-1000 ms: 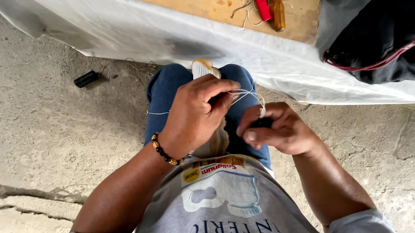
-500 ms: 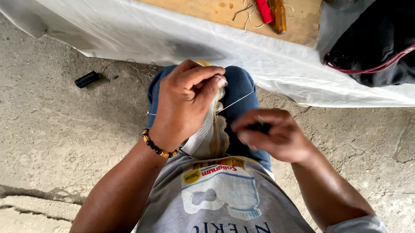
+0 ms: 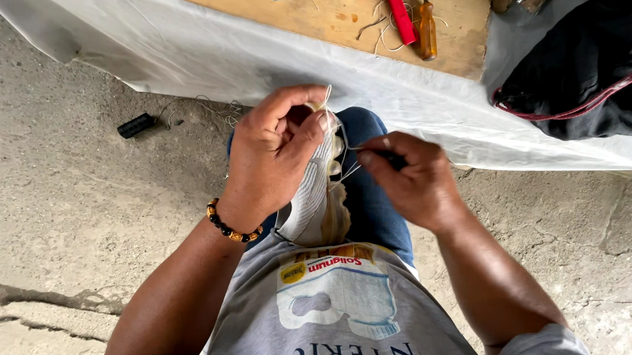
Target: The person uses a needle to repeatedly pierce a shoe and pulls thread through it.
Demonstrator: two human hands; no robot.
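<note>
Centre frame, I see the left hand w/ fingers clenched around the toe end of a white shoe, which lies along the lap over blue jeans. Right hand sits just right of it, fingers pinched on a small dark tool; thin pale thread runs btwn tool and shoe. Beaded bracelet on left wrist. Upper frame: wooden tabletop w/ an orange-handled screwdriver and a red tool. Small black object on concrete floor, upper left.
</note>
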